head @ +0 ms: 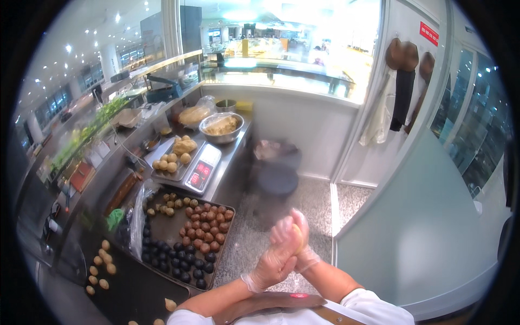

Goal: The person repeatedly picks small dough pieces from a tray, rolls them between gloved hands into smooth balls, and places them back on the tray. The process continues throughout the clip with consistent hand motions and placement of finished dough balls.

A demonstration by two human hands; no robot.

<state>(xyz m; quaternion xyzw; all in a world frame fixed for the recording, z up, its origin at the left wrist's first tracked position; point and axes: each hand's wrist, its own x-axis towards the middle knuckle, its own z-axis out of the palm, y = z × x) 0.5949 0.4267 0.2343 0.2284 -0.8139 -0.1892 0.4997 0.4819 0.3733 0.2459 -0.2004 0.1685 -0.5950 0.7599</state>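
Observation:
My left hand (274, 258) and my right hand (302, 239), both in clear plastic gloves, are pressed together above the floor, right of the trays. A bit of pale yellow dough (299, 236) shows between them; most of it is hidden by the fingers. To their left lies a baking tray (228, 243) with rows of reddish-brown balls (206, 224), black balls (185, 260) and some greenish-brown balls (170, 204). Beyond it, a digital kitchen scale (203, 168) carries a metal tray with pale dough balls (167, 162) and a dough lump (185, 146).
A steel bowl (222, 138) of dough under plastic film stands at the counter's far end. Pale dough pieces (106, 258) lie on a dark tray (130, 284) at lower left. A dark round stool or bin (278, 178) stands on the floor. A frosted glass panel (390, 231) rises at right.

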